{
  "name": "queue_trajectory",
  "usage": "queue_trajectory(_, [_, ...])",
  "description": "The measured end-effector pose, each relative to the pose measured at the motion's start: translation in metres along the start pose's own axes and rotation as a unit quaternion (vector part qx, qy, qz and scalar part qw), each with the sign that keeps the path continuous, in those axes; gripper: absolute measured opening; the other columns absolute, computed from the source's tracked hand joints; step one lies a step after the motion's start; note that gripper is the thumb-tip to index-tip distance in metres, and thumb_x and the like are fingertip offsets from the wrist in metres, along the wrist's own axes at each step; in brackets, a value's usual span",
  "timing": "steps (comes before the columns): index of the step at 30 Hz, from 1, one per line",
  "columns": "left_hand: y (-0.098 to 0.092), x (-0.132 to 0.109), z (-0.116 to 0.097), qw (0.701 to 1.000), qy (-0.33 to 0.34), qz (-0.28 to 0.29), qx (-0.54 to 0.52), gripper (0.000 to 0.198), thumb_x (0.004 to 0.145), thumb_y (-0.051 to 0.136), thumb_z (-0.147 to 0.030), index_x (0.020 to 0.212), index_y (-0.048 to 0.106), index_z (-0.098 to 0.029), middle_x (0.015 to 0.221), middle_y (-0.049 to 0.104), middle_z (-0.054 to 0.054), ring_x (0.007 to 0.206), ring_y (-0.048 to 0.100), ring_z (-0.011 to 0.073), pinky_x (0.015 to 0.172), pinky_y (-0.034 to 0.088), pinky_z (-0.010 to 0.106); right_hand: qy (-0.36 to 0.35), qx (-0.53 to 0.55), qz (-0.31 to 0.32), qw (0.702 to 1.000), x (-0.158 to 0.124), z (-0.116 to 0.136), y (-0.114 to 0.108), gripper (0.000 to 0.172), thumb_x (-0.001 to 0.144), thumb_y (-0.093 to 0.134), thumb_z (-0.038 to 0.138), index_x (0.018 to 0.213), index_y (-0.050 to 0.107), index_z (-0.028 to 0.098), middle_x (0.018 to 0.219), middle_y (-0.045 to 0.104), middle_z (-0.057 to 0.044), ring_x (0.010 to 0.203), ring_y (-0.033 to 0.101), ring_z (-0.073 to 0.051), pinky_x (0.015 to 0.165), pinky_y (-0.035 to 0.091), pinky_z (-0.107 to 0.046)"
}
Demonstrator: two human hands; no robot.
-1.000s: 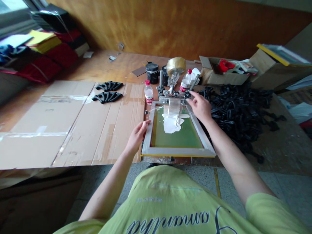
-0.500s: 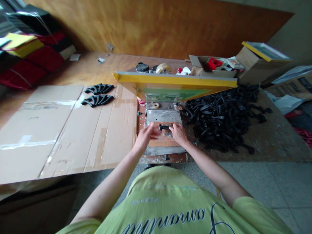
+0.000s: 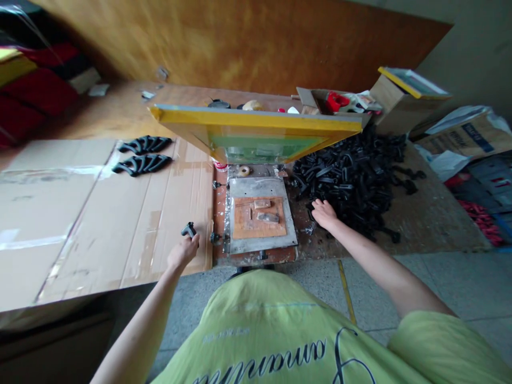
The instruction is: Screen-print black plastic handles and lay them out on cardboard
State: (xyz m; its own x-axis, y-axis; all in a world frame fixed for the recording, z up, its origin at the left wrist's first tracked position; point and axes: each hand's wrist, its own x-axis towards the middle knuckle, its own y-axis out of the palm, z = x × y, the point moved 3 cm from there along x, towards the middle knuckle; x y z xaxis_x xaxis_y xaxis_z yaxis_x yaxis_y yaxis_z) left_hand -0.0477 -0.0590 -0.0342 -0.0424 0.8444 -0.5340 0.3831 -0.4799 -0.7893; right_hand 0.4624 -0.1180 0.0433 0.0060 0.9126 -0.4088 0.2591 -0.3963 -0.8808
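Note:
My left hand (image 3: 183, 252) is closed round a small black plastic part (image 3: 188, 230), held over the cardboard sheet (image 3: 92, 213) just left of the printing stand. My right hand (image 3: 323, 213) reaches into the near edge of the pile of black plastic parts (image 3: 352, 178), fingers curled onto them; what it grips is hidden. The yellow-edged screen frame (image 3: 256, 130) is tilted up on its hinge. Under it lies the metal base plate (image 3: 260, 213) with a bare wooden jig (image 3: 258, 218).
Two rows of black parts (image 3: 142, 154) lie on the cardboard at the back left. Cardboard boxes (image 3: 400, 96) with red items, jars and tape stand behind the frame. Red and yellow stacks (image 3: 36, 80) sit at far left. More boxes (image 3: 464, 136) are on the right.
The screen frame swung up from flat. Both hands went to the jig, then my left hand carried a black part off to the left and my right hand moved to the pile.

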Motion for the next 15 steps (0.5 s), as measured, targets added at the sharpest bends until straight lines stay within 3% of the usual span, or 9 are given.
queue_trajectory(3, [0.003, 0.0, 0.007, 0.993, -0.02, -0.002, 0.119, 0.068, 0.088, 0.024, -0.062, 0.108, 0.068, -0.014, 0.104, 0.072, 0.025, 0.099, 0.068, 0.0398, 0.081, 0.049, 0.047, -0.014, -0.01, -0.002, 1.0, 0.0, -0.009, 0.008, 0.029, 0.085, 0.049, 0.005, 0.087, 0.076, 0.015, 0.122, 0.064, -0.016, 0.121, 0.048, -0.029, 0.099, 0.036, -0.041])
queue_trajectory(6, [-0.003, -0.005, 0.0, 0.986, -0.033, 0.013, 0.161, 0.086, 0.086, 0.017, -0.072, 0.113, 0.069, -0.009, 0.117, 0.067, 0.03, 0.112, 0.062, 0.0449, 0.089, 0.046, 0.052, -0.002, -0.028, -0.047, 0.998, -0.001, -0.002, 0.005, 0.035, 0.091, 0.04, 0.008, 0.102, 0.073, 0.014, 0.118, 0.064, -0.017, 0.119, 0.047, -0.029, 0.099, 0.034, -0.041])
queue_trajectory(9, [-0.026, -0.009, -0.014, 0.984, -0.037, 0.003, 0.177, 0.091, 0.085, 0.015, -0.075, 0.114, 0.07, -0.01, 0.117, 0.067, 0.029, 0.113, 0.062, 0.0445, 0.09, 0.045, 0.052, 0.012, -0.035, -0.07, 0.997, -0.003, 0.003, 0.0, 0.038, 0.094, 0.036, 0.01, 0.112, 0.069, 0.015, 0.114, 0.065, -0.016, 0.115, 0.049, -0.028, 0.092, 0.037, -0.04])
queue_trajectory(13, [-0.059, -0.016, -0.045, 0.98, -0.009, -0.068, 0.186, 0.087, 0.088, 0.01, -0.072, 0.111, 0.069, -0.012, 0.105, 0.071, 0.028, 0.101, 0.067, 0.0437, 0.081, 0.048, 0.051, -0.017, -0.041, 0.013, 0.999, -0.002, 0.0, 0.01, 0.031, 0.089, 0.044, 0.008, 0.092, 0.074, 0.016, 0.121, 0.063, -0.015, 0.115, 0.049, -0.027, 0.092, 0.038, -0.04])
queue_trajectory(15, [-0.069, -0.02, -0.061, 0.98, 0.011, -0.092, 0.175, 0.085, 0.088, 0.01, -0.072, 0.107, 0.069, -0.014, 0.101, 0.072, 0.026, 0.098, 0.067, 0.0435, 0.078, 0.049, 0.049, -0.017, -0.042, 0.024, 0.999, -0.001, -0.005, 0.015, 0.03, 0.087, 0.046, 0.007, 0.087, 0.074, 0.017, 0.122, 0.063, -0.015, 0.115, 0.05, -0.027, 0.095, 0.037, -0.04])
